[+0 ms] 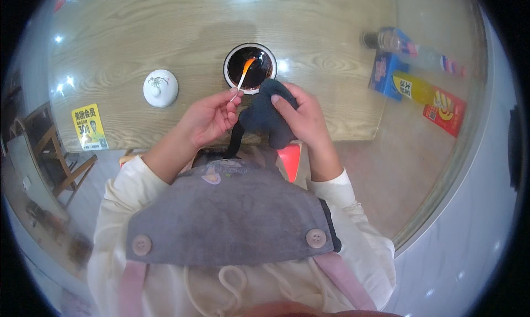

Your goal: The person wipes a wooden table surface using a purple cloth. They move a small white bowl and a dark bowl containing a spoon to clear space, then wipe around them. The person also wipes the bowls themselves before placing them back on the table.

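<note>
A small white spoon [243,75] has its handle end pinched between the fingertips of my left hand [213,117]; its bowl looks orange and lies over dark, oily contents. Those contents fill a round white jar [226,70] with a dark rim line, on the wood-grain table [323,35]. Bunched in my right hand [305,114] is a dark cloth [265,114], just below and right of the jar. A black strip hangs down beside the cloth. To the left, a white ceramic lid [160,88] with a knob and a painted branch lies on the table.
At the right stand a clear bottle [430,56], a yellow drink bottle [416,89], a blue box [386,74] and a red printed card [449,118]. A yellow printed sticker [90,127] is at the table's near left corner. A wooden chair [62,163] stands lower left.
</note>
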Available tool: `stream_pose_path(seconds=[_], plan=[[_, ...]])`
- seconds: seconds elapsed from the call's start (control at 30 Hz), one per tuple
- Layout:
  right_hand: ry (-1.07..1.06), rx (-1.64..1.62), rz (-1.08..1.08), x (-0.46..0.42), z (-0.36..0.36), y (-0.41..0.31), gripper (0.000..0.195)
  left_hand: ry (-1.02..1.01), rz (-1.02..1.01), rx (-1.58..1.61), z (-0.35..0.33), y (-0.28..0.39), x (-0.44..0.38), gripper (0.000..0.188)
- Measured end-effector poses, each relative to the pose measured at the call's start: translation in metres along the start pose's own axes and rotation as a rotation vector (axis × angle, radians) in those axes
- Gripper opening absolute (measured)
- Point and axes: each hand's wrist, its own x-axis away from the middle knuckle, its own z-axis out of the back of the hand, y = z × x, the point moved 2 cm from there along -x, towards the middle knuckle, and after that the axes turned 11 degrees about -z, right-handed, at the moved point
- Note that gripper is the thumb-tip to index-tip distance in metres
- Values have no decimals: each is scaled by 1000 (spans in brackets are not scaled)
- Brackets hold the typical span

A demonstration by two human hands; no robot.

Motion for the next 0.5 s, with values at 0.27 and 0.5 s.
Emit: stream_pose_path(seconds=[0.27, 0.5], plan=[[99, 592, 387, -10, -31, -29, 24, 144, -278, -489, -8, -2, 3, 15], [189, 783, 355, -36, -38, -21, 23, 290, -402, -675, -17, -3, 6, 14]])
